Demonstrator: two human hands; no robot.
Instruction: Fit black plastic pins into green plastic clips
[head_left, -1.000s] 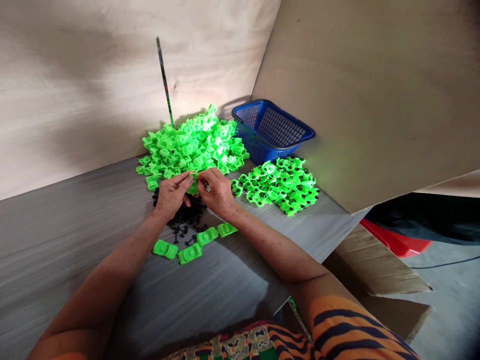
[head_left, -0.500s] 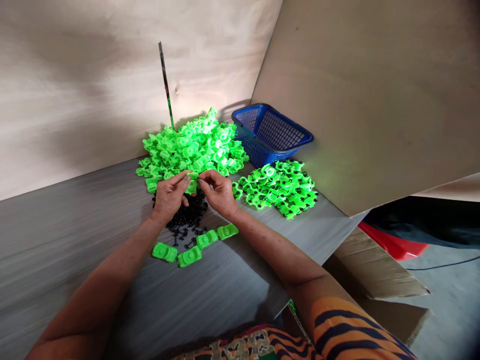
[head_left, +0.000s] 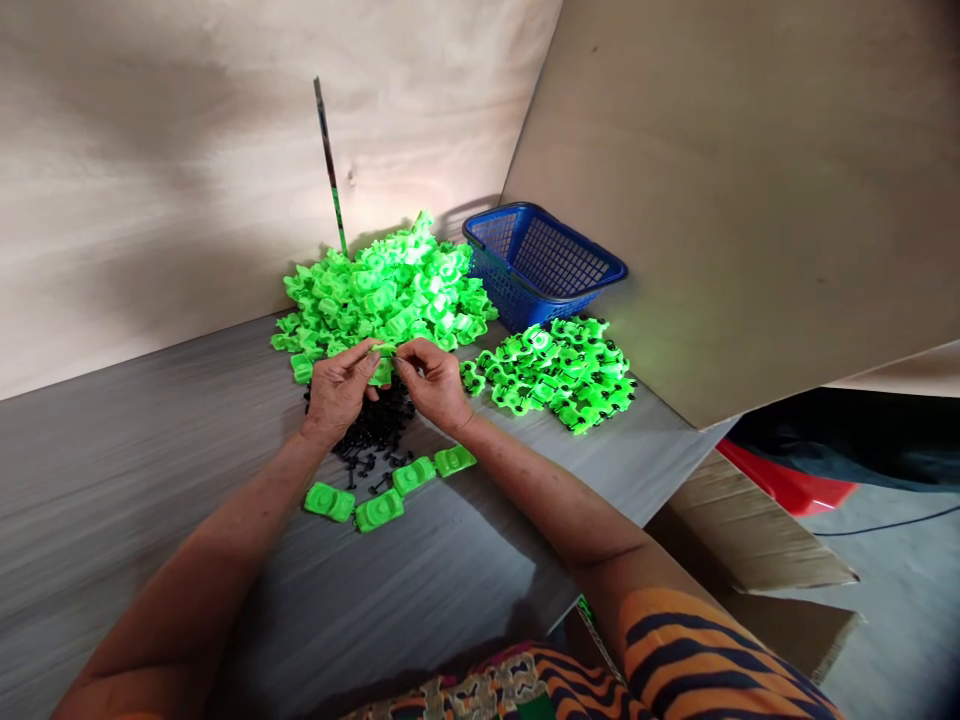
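Note:
A green plastic toy car body [head_left: 382,372] is held up between my two hands, over a heap of black wheel axles [head_left: 375,425]. My left hand [head_left: 337,392] pinches the car body from its left side, thumb and fingers closed. At the car's right side, the thumb and forefinger of my right hand [head_left: 433,385] are pinched together on a small dark piece that looks like a wheel axle, mostly hidden by the fingers. Several green car bodies [head_left: 379,510] lie in a loose row on the table nearer to me, with a few loose axles beside them.
Behind my hands rises a large pile of green car bodies [head_left: 390,285]. To the right lies a smaller pile of cars with black wheels fitted [head_left: 562,375]. A blue basket [head_left: 547,297] stands behind it. Wooden panels [head_left: 720,200] border the grey table [head_left: 150,470] at the back and right.
Both hands stay almost in place around the toy car body, with only slight finger movement. The piles and the row of car bodies look the same.

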